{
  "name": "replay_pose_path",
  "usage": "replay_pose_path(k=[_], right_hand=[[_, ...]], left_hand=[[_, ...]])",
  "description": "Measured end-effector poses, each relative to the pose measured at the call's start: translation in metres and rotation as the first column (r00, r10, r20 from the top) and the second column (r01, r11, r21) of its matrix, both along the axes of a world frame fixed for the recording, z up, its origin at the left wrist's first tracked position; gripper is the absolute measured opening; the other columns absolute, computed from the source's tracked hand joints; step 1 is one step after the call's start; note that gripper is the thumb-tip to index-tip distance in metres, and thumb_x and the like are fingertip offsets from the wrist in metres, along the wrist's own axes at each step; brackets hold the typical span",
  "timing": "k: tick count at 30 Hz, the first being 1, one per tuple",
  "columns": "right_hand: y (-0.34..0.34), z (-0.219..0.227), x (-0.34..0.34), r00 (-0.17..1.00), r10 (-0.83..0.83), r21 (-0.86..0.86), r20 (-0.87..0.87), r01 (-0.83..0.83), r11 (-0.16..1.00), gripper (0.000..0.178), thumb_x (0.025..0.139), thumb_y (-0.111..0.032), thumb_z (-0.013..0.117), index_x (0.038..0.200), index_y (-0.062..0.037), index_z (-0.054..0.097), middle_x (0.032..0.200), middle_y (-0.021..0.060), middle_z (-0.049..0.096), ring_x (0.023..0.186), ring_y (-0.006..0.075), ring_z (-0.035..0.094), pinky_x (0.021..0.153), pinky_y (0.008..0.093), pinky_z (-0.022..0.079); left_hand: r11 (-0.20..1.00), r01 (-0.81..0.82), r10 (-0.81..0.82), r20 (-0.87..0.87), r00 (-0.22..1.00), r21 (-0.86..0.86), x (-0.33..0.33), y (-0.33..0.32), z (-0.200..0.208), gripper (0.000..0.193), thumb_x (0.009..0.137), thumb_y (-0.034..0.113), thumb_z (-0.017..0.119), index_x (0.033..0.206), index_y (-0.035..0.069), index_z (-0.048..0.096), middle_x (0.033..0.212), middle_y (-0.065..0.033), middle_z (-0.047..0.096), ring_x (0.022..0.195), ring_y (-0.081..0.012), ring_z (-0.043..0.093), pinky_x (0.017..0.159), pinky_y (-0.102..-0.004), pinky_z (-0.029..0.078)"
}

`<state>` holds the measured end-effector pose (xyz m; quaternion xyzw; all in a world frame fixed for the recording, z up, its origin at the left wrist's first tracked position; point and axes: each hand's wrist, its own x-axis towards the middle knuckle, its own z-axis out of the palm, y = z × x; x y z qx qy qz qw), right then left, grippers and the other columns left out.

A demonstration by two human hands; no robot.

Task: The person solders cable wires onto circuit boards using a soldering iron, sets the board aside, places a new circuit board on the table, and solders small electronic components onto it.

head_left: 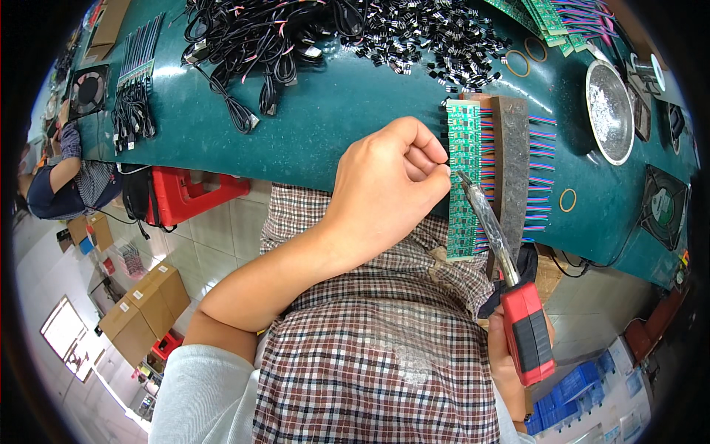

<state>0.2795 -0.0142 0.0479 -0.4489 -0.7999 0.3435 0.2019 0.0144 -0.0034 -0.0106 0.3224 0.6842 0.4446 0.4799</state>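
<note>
So my left hand (384,185) is curled up tight, fingers (427,159) pinched together right at the left edge of the green circuit board strip (464,177). I honestly can't tell if there's something tiny between the fingertips, it's hidden. The strip runs lengthwise away from me, lying on the near rim of the dark green worktop (325,111), with a grey block (511,166) just past it on the far side from my fingers and a row of coloured wires (542,174) sticking out beyond that.

My right hand (510,362) is down low by my checked shirt, fingers wrapped round the red handle of the soldering iron (510,274). Its metal tip comes up and lands just beside my left fingertips, right at the edge of the strip.

Further out from my left fingers there's a heap of small black parts (436,37) and a tangle of black cables (251,37). Off past the wires sits a round metal dish (611,111), and there are a couple of rubber bands (518,64) lying near it. Another person (63,174) is way off to my left at the worktop's end.
</note>
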Motion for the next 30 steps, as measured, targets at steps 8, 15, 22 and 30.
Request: replay_pose_path(k=[8,15,22,30], right_hand=[[0.001,0.001,-0.005,0.998,0.029,0.037,0.051,-0.031,0.999,0.021,0.068,0.004,0.074,0.086,0.0012,0.064,0.075,0.0148,0.064,0.063,0.0295,0.065,0.057,0.034,0.053],[-0.01,-0.002,0.008,0.996,-0.062,-0.051,0.068,0.066,0.997,0.02,0.068,0.003,0.076,0.086,0.0005,0.065,0.078,0.0153,0.065,0.065,0.0303,0.066,0.057,0.0334,0.052],[-0.012,0.002,0.032,0.981,-0.155,-0.1,0.118,0.167,0.981,0.021,0.079,-0.006,0.077,0.095,0.0014,0.065,0.086,0.0155,0.066,0.073,0.0305,0.066,0.064,0.0356,0.053],[0.063,0.005,0.011,0.771,-0.276,0.15,-0.574,0.431,0.89,0.013,0.1,-0.004,0.059,0.11,0.0041,0.06,0.082,0.0083,0.058,0.05,0.0062,0.037,0.05,0.0246,0.037]], left_hand=[[1.0,-0.003,0.003,0.003,1.0,0.015,0.0,0.0,-0.001,0.013,0.089,-0.002,0.073,0.095,-0.002,0.062,0.084,-0.0036,0.068,0.074,-0.0043,0.064,0.066,-0.0195,0.053],[1.0,0.006,-0.006,-0.012,1.0,0.005,0.0,0.0,-0.001,0.013,0.088,-0.002,0.074,0.094,-0.002,0.062,0.084,-0.0039,0.069,0.074,-0.0047,0.065,0.066,-0.0201,0.054],[1.0,-0.003,0.003,-0.001,1.0,-0.002,0.001,0.001,0.0,0.013,0.088,-0.002,0.074,0.094,-0.001,0.062,0.084,-0.0036,0.069,0.073,-0.005,0.064,0.066,-0.02,0.053],[1.0,-0.007,0.007,0.017,1.0,-0.01,0.0,-0.002,0.001,0.014,0.088,-0.003,0.074,0.094,0.0,0.062,0.084,-0.0017,0.067,0.073,-0.0051,0.063,0.067,-0.0204,0.052]])
